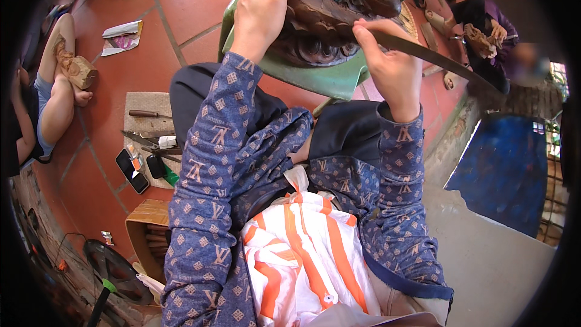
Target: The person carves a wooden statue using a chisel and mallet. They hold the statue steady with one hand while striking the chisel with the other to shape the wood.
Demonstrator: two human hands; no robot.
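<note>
A dark brown carved wooden piece [330,0] with deep ornamental relief lies on a green plastic chair [333,80] in front of my knees. My left hand [261,19] grips the carving's left edge, thumb on top; its fingertips are partly hidden behind the wood. In my right hand [393,63] is a long, narrow, flat brown tool, possibly a file [445,59]. One end is at the carving's right lower edge, by my thumb and fingers; the other reaches out to the right. Whether that near end touches the wood, I cannot tell.
On the left, a woven mat [140,102] holds hand tools and a phone [132,171]. Nearby stand a cardboard box [148,209] and a wheel [115,266]. One person sits at left beside a wood block [80,74]; another at right holds a carved piece [482,40].
</note>
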